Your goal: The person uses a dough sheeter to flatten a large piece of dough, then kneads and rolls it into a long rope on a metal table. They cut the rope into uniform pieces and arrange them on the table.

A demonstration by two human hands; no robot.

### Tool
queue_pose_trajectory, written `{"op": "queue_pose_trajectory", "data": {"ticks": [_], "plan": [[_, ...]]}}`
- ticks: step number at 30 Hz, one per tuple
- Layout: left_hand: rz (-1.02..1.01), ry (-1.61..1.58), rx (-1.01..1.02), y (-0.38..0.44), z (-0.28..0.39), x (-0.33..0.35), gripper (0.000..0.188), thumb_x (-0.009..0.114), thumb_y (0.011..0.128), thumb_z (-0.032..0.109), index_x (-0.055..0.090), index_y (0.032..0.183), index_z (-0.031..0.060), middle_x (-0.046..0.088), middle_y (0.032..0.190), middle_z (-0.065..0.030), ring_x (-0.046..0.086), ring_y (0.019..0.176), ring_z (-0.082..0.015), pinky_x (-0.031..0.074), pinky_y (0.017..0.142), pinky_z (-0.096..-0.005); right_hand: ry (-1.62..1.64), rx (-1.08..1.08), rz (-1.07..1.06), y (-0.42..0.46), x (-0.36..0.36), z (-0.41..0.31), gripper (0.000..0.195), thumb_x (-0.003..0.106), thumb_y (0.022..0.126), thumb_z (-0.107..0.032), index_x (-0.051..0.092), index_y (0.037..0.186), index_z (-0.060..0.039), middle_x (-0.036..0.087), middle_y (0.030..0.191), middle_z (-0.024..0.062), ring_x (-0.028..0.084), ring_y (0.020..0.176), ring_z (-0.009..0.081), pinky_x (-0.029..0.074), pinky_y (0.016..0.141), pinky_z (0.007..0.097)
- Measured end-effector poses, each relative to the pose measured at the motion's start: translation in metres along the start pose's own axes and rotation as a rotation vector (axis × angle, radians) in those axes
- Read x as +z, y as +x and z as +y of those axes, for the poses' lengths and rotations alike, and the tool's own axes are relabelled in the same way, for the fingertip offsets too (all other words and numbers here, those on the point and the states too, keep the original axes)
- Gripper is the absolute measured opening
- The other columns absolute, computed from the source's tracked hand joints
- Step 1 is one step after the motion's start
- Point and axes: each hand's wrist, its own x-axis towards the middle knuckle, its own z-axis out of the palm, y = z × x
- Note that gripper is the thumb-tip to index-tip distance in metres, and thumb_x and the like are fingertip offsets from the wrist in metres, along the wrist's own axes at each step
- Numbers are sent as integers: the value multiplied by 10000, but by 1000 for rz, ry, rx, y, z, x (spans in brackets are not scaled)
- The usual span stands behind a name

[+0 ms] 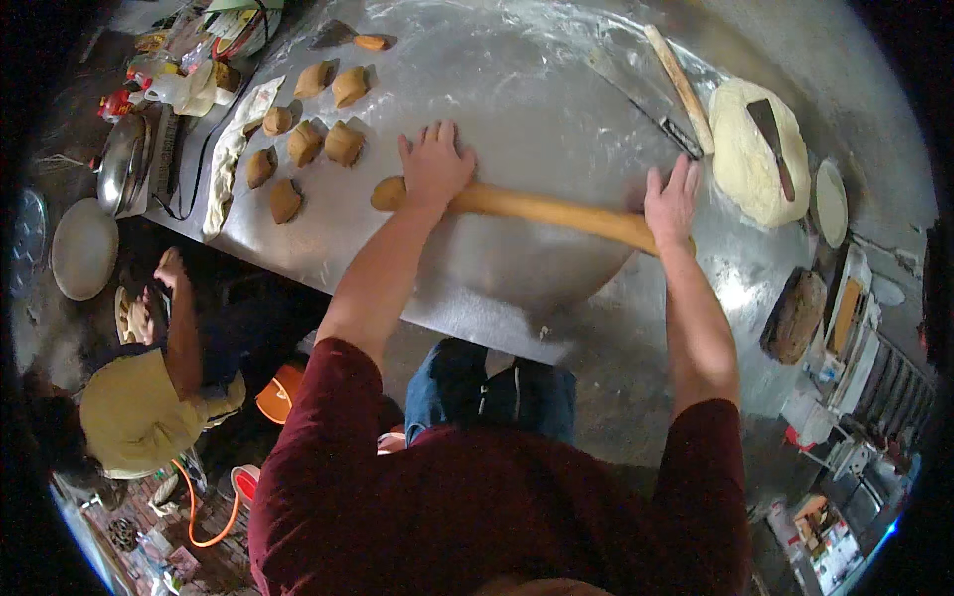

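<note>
A long, smooth brown roll, apparently dough [551, 212], lies crosswise on the metal worktable [507, 298]. My left hand [438, 167] presses its palm on the roll near the left end, fingers spread forward. At the opposite end, the palm of my right hand [671, 201] rests on it, fingers pointing away from me. Neither hand grips around the roll, and its middle is slightly blurred. Several cut brown dough pieces [344, 143] sit left of my left hand. Beyond my right hand lies a large pale dough mass [738, 160] with a dark flat blade [771, 145] on top.
A pale dough strip [231, 160] runs along the table's left side. Farther back are a wooden-handled scraper [370, 42], a thin wooden stick [680, 89] and a long knife [674, 135]. A brown block [796, 316] stands at right. Another person [141, 413] is at lower left.
</note>
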Motion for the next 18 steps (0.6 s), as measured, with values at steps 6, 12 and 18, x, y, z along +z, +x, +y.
{"op": "queue_pose_trajectory", "data": {"ticks": [6,12,18], "plan": [[78,4,122,-172,-32,5,657,578,928,500,499,1427,81,441,1502,-198,385,1398,-401,254,1108,-674,-234,-313,-332,-168,-65,-2,594,570,948,-395,470,1454,-100,409,1471,308,401,1334,494,318,1083,628],[34,54,48,-111,-38,-3,692,541,928,580,494,1433,110,449,1489,-198,401,1379,-412,234,1121,-657,-164,-49,-156,-102,-10,-9,744,562,942,-509,402,1486,-27,366,1504,323,395,1335,533,287,1118,626],[202,16,143,7,-50,9,531,523,958,481,579,1325,101,573,1373,-133,497,1290,-346,345,1101,-521,-100,254,-63,-20,4,11,704,471,993,-512,377,1477,-10,394,1476,331,429,1328,483,326,1120,572]]}}
